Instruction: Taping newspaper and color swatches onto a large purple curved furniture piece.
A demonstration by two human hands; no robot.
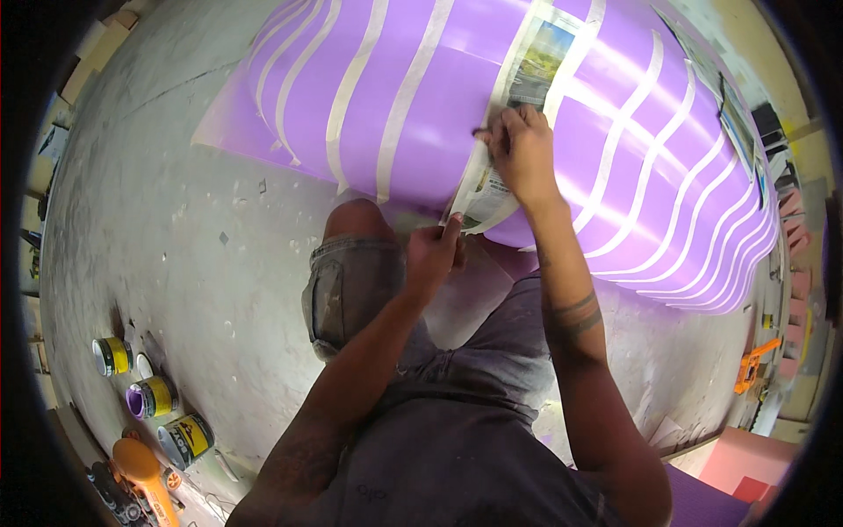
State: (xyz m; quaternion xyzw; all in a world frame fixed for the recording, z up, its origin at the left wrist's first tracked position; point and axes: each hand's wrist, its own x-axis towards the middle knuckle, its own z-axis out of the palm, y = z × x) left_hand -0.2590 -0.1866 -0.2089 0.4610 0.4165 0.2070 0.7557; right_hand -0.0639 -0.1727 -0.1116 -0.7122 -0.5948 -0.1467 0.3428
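A large, glossy purple curved form (457,79) lies ahead of me, banded with several pale masking tape strips (408,105). Across its middle runs a strip of printed newspaper (544,57), edged with tape. My left hand (430,255) is closed, thumb uppermost, pinching the lower end of that newspaper strip at the form's near edge. Higher up the same strip, my right hand (524,149) has its fingers bunched together on the taped paper. Its fingertips partly hide what they grip.
Paint tins (184,439) stand on the stained grey floor (167,237) at the lower left, beside an orange tool (140,465). An orange clamp-like tool (753,364) is at the right. My bent knee (358,221) is close to the form's near edge.
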